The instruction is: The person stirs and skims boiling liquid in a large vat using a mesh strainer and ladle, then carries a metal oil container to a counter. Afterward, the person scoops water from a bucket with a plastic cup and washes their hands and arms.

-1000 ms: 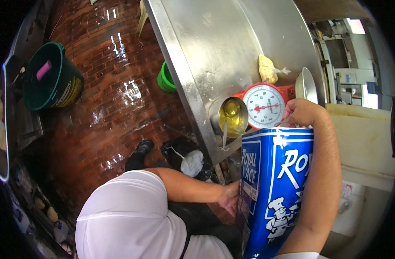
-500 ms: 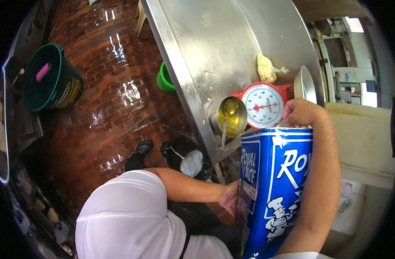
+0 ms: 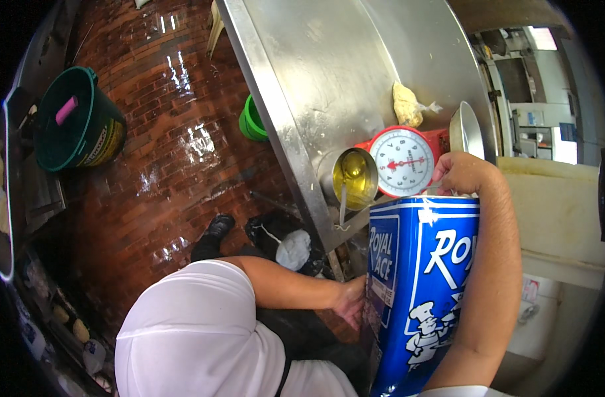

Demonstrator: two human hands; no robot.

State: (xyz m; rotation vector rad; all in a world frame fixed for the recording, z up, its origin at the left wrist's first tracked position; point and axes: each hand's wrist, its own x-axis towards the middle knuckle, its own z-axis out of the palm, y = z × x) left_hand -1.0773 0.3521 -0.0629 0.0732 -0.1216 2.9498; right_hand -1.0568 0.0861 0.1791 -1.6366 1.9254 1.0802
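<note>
A tall blue rectangular tin (image 3: 408, 264) with white lettering and a cartoon chef leans up toward the corner of the steel table. My left hand (image 3: 350, 303) presses against its left side, fingers partly hidden along the tin. At its top, my right hand (image 3: 462, 174) is closed on the upper edge; the exact hold is partly hidden, and the forearm runs down along the tin's right face. Just beyond the tin's top, a round metal pot (image 3: 329, 177) holds clear yellow oil (image 3: 356, 188), with a metal handle sticking out. A red dial scale (image 3: 403, 162) stands beside the pot.
Behind the scale lie a knotted bag of pale yellow crumbs (image 3: 408, 106) and a metal pan (image 3: 471, 132). The steel table (image 3: 315, 59) stretches away. Below it stands a green bucket (image 3: 253, 120); a dark green tub (image 3: 67, 132) is on the wet brick floor (image 3: 163, 152).
Hardly anything differs. Both hands and the tin keep their places, and my right hand has shifted only very slightly at the tin's top.
</note>
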